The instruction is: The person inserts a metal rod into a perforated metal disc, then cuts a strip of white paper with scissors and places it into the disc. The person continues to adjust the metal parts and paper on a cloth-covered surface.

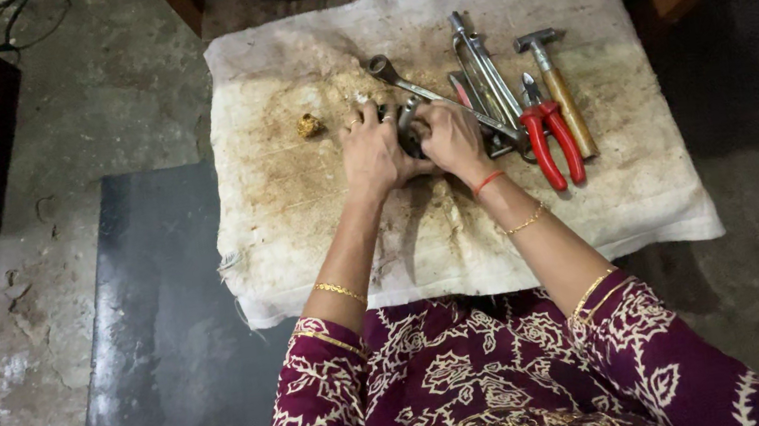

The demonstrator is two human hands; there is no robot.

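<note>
1. Centrally in the head view, a stained, off-white cloth (303, 223) lies spread over a low worktop, and both hands meet on it, pressed close together.
2. The left hand (374, 153) and the right hand (453, 138) are both clamped around a small, dark round metal part (410, 131), which sits between them near the middle of the cloth; most of it is hidden by the fingers, so its exact shape cannot be told.
3. A long silver metal spanner (402, 83) lies slantwise on the cloth, its ring end up and to the left, its shaft running down behind the right hand.
4. Just beside the right hand, to the right, lie red-handled steel pliers (550, 132), jaws pointing away from the person.
5. Touching or nearly touching the pliers on the right is a small hammer with a wooden handle and steel head (560, 87).
6. Between the spanner and the pliers lies a long bright metal tool with parallel bars (484, 67).
7. Well apart to the left sits a small yellowish crumbly lump (309, 125).
8. No container shows on the cloth; every tool lies loose on it.
</note>
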